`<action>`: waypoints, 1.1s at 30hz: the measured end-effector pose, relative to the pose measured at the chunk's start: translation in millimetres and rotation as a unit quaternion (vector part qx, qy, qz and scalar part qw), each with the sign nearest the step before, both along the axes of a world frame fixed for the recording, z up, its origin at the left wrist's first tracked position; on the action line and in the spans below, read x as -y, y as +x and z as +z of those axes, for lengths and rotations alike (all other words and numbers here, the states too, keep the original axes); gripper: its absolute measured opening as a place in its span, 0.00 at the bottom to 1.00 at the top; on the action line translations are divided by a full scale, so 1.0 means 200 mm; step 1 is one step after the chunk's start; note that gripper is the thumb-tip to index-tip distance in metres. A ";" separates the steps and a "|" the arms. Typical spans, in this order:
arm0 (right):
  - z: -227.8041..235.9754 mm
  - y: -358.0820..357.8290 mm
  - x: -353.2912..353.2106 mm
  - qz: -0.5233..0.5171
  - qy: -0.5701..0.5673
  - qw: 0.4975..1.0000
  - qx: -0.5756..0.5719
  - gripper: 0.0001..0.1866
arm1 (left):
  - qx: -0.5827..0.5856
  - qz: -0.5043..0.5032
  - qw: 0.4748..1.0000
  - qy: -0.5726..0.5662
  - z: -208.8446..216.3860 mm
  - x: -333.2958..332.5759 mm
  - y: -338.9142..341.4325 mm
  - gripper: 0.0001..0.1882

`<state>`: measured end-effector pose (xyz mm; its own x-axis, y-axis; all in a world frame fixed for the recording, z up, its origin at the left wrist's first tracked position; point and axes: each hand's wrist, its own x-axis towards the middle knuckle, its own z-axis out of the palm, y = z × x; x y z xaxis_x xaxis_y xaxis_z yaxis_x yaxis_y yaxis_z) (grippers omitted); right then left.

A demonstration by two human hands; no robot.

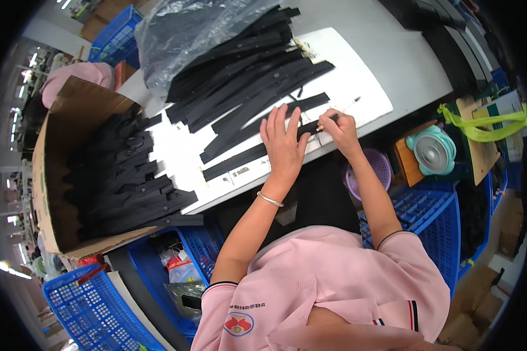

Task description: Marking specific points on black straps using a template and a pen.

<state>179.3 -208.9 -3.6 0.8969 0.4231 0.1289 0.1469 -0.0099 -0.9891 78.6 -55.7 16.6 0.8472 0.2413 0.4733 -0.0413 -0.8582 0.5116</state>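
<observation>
A narrow black fabric strip (237, 162) lies along the near edge of a white board (363, 76). My left hand (284, 143) rests flat on it, fingers stretched out and thumb toward my right hand. Just to the right, my right hand (341, 133) is closed in a pinch round a thin pen (351, 105), its back end sticking up beyond my fingers. The lower end of the pen is close to the strip near my left thumb. Beyond my hands lies a heap of black fabric strips (234, 88), several with small round dots on them.
At left a cardboard box (52, 175) holds more black strips. Clear plastic sheeting (187, 35) covers the heap's far end. Blue crates (102, 310) stand below the table. A teal fan (432, 150) and a purple basket (373, 172) are at right.
</observation>
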 end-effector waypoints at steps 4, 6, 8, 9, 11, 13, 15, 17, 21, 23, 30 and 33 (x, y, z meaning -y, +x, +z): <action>0.02 -0.02 -0.04 -0.012 0.019 0.999 0.035 0.07 | -0.040 0.038 0.998 0.008 -0.02 -0.20 0.11 0.49; 0.09 -0.06 -0.10 0.014 -0.027 0.999 0.022 0.09 | -0.026 0.052 0.998 0.008 -0.04 -0.35 0.17 0.51; 0.10 -0.03 -0.16 0.020 -0.097 0.961 0.258 0.12 | -0.011 0.040 0.999 -0.006 -0.04 -0.43 0.25 0.48; 0.12 0.00 -0.19 0.049 -0.110 0.932 0.342 0.14 | -0.003 0.024 0.999 -0.023 -0.04 -0.48 0.28 0.47; 0.22 0.04 -0.29 0.101 -0.160 0.867 0.460 0.22 | 0.039 0.022 0.999 -0.016 0.00 -0.54 0.33 0.43; 0.22 0.11 -0.38 0.153 -0.227 0.816 0.509 0.28 | 0.124 0.064 0.990 0.008 0.04 -0.59 0.38 0.33; 0.22 0.21 -0.45 0.192 -0.260 0.786 0.528 0.33 | 0.157 0.127 0.979 0.030 0.10 -0.69 0.45 0.34; 0.22 0.29 -0.53 0.207 -0.255 0.793 0.513 0.35 | 0.167 0.194 0.966 0.048 0.16 -0.83 0.50 0.39; 0.19 0.46 -0.69 0.213 -0.267 0.775 0.532 0.41 | 0.172 0.253 0.950 0.063 0.23 -1.04 0.65 0.41; 0.22 0.53 -0.79 0.201 -0.275 0.755 0.561 0.43 | 0.126 0.240 0.962 0.040 0.22 -1.14 0.69 0.28; 0.25 0.82 -1.08 0.177 -0.309 0.691 0.629 0.45 | 0.213 0.174 0.959 -0.068 0.38 -1.20 0.71 0.08; 0.25 0.90 -1.24 0.122 -0.339 0.625 0.693 0.37 | 0.203 0.161 0.963 -0.073 0.44 -1.24 0.66 0.07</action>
